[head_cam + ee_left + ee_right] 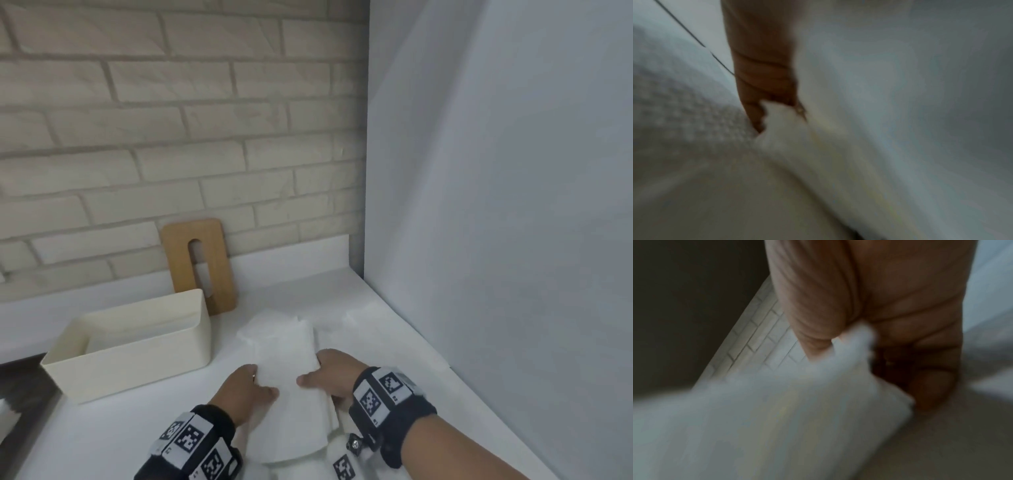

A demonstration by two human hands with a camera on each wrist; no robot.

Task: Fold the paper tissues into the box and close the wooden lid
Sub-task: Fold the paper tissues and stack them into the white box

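A folded stack of white paper tissues [287, 370] is held just above the white counter, between both hands. My left hand [253, 383] pinches its left edge, thumb on top. My right hand [322, 373] grips the right edge, thumb on top and fingers underneath. In the blurred left wrist view, the left hand [764, 100] pinches the tissues [789, 129]; the right wrist view shows the right hand [869, 340] curled round the tissues [797, 402]. The cream box [137, 346] stands open to the left. The wooden lid [200, 263] with a slot leans upright against the brick wall behind the box.
A white panel [496, 205] walls off the counter's right side. More white tissue [366, 317] lies on the counter beyond my right hand. The counter's left edge [37, 421] drops to a dark floor. A brick wall [171, 137] runs behind.
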